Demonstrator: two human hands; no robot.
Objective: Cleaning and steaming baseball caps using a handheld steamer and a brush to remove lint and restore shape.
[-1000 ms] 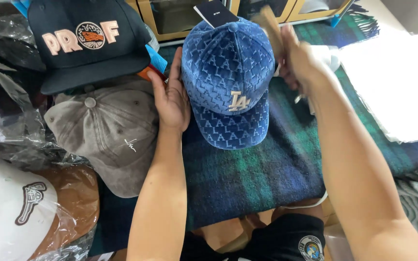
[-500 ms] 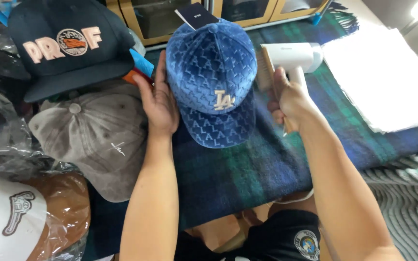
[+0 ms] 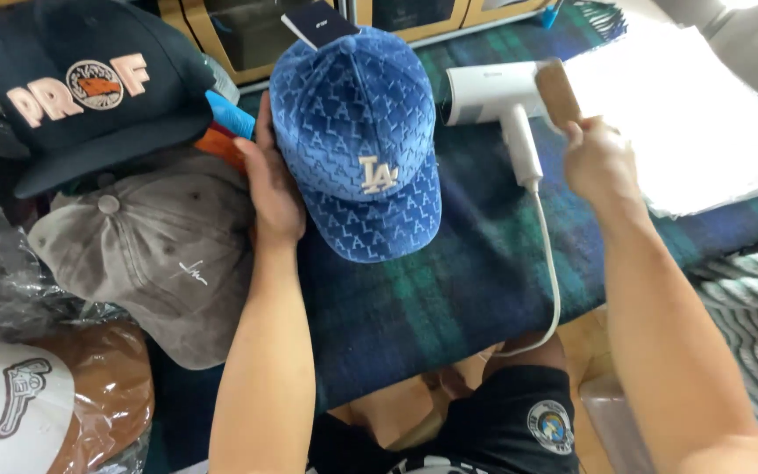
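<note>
A blue velvet cap (image 3: pixel 357 145) with a light embroidered emblem and a dark tag at its top lies on a dark green and blue plaid blanket (image 3: pixel 475 281). My left hand (image 3: pixel 272 180) lies flat against the cap's left side. My right hand (image 3: pixel 598 162) is raised to the right of the cap and grips a small wooden-backed brush (image 3: pixel 557 90). A white handheld steamer (image 3: pixel 493 96) lies on the blanket between the cap and that hand, its white cord (image 3: pixel 553 281) trailing toward me.
Left of the blue cap are a black cap with an orange emblem (image 3: pixel 81 88), a grey cap (image 3: pixel 155 254) and a white and brown cap in clear plastic (image 3: pixel 46 412). White sheets (image 3: pixel 686 114) lie at the right, and wooden cabinet fronts (image 3: pixel 239 35) stand at the back.
My right hand has moved right, away from the cap's side, carrying the brush past the steamer, which now lies in plain view. My left hand has stayed on the cap.
</note>
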